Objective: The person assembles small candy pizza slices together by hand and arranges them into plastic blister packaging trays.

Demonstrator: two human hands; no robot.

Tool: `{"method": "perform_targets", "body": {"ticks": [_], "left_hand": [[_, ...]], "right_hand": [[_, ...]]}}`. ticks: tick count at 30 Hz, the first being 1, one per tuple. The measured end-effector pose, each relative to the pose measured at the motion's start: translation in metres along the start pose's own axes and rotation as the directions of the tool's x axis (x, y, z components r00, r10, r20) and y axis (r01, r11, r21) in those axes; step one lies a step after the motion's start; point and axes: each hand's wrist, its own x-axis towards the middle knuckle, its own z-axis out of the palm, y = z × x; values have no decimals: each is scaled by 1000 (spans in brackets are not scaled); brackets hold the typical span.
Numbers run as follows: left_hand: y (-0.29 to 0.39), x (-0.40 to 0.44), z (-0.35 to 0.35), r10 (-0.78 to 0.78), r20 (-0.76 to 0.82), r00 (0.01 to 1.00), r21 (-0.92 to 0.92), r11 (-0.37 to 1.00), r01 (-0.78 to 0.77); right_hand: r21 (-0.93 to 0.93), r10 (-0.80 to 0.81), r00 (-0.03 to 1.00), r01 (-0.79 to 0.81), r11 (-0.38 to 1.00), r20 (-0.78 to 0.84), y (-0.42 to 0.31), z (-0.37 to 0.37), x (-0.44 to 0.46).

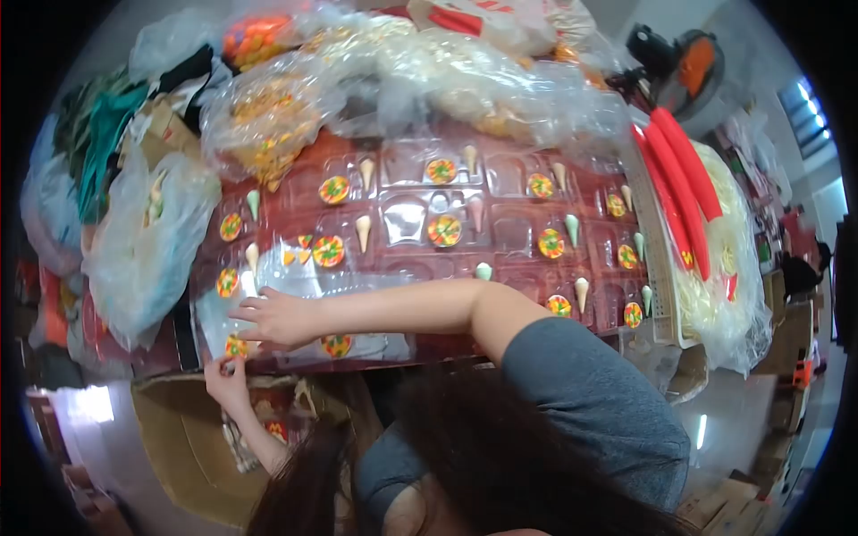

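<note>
Clear plastic trays with moulded compartments cover the red-brown table. They hold round toy pizzas and small cone-shaped pieces, some cream, some green and one pink. My right hand reaches across to the left end of the trays, palm down, fingers spread. Just below it, at the table's front left edge, my left hand has thumb and forefinger pinched together beside a toy pizza. What lies between those fingertips is too small to make out. Small pizza slices lie beside another whole pizza.
Clear bags of small parts line the back. A plastic bag hangs at the left. On the right are long red pieces, a pale basket and a fan. An open cardboard box stands below the front edge.
</note>
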Motion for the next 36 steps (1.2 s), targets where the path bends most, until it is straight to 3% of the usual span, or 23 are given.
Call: {"method": "perform_targets", "body": {"ticks": [4, 7, 10, 11, 12, 13, 16, 17, 19, 20, 22, 23, 27, 28, 29, 32, 35, 36], "left_hand": [[4, -7, 4, -26, -18, 1000, -153, 988, 23], [19, -12, 6, -85, 24, 996, -295, 952, 88], [60, -16, 11, -44, 53, 998, -352, 934, 60], [76, -17, 13, -21, 69, 997, -375, 926, 45], [91, -17, 15, 3, 83, 997, -396, 918, 30], [103, -14, 17, 6, 72, 997, -394, 919, 23], [142, -9, 22, -5, 129, 992, -379, 924, 54], [155, -8, 24, -13, 149, 989, -370, 927, 68], [182, -11, 30, -21, 120, 993, -404, 912, 68], [201, -15, 28, -36, 110, 993, -386, 919, 76], [236, -24, 22, -23, 69, 997, -428, 902, 50], [239, -28, 22, -38, 60, 997, -409, 910, 59], [232, -49, 26, -22, -2, 1000, -426, 904, 19], [231, -54, 21, -35, -5, 999, -409, 912, 30], [230, -57, 18, -135, 41, 990, -460, 877, 139], [227, -63, 11, -389, 212, 897, -584, 686, 435], [225, -58, 17, -348, 171, 922, -565, 731, 382], [223, -56, 19, -327, 152, 933, -559, 750, 354]], "right_hand": [[200, 198, 978, -181, 963, -68, 24, -124, -69], [84, 395, 896, -386, 919, -201, 37, -233, -144], [-95, 564, 669, -681, 726, -484, 48, -341, -220], [-59, 643, 508, -808, 586, -574, 57, -373, -240], [-93, 648, 437, -865, 494, -624, 71, -404, -257], [-172, 592, 449, -869, 465, -669, 93, -431, -275], [-330, 675, 491, -871, 364, -551, 173, -486, -320], [-250, 761, 447, -894, 371, -470, 200, -493, -325], [-176, 765, 564, -825, 537, -310, 260, -491, -329], [-159, 763, 573, -819, 552, -300, 291, -486, -334], [-266, 850, 522, -812, 519, 68, 339, -470, -341], [-248, 842, 534, -807, 536, 82, 346, -465, -339], [-329, 889, 362, -834, 443, 282, 368, -454, -328], [-300, 903, 304, -869, 393, 303, 371, -455, -330], [-275, 914, 243, -901, 336, 324, 373, -456, -332], [-317, 940, 215, -901, 296, 266, 350, -462, -326], [-361, 932, 270, -867, 344, 240, 377, -444, -349], [-442, 901, 399, -786, 432, 170, 382, -436, -354]]}}
